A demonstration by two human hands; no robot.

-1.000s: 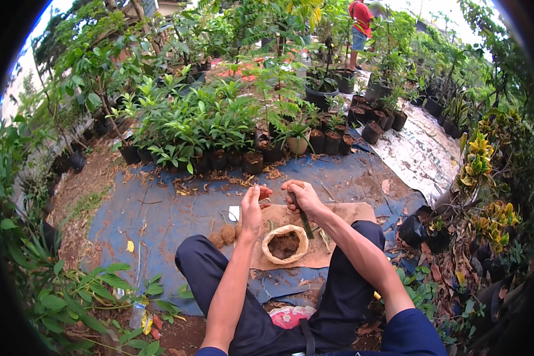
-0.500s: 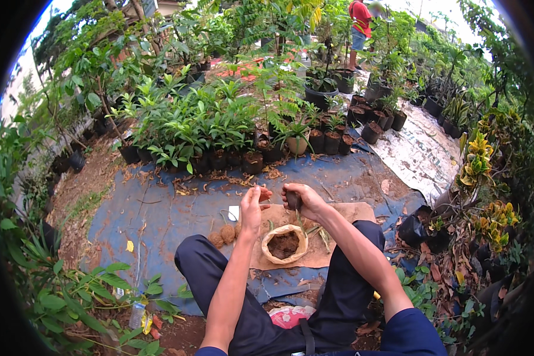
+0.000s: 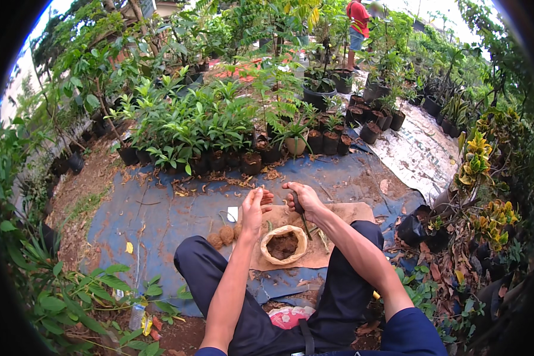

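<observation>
My left hand is raised just beyond a pale, rolled-rim bag. Its fingers are stretched out and apart, with nothing visible in them. Dark brown soil partly fills the bag, which stands between my knees. To the right, my right hand is closed round a dark brown, flattish piece; its exact kind is unclear. Below that hand a thin greenish stem shows, and I cannot tell whether it joins the piece. Round brown fibrous balls lie left of the bag.
A brown board lies under the bag, on a blue tarp. Rows of potted plants stand beyond. At the far right is a pale sheet. A person in a red top stands in the background.
My right hand has turned, and the dark piece in it now shows a narrower side. My left hand has barely moved; its fingers look more spread.
</observation>
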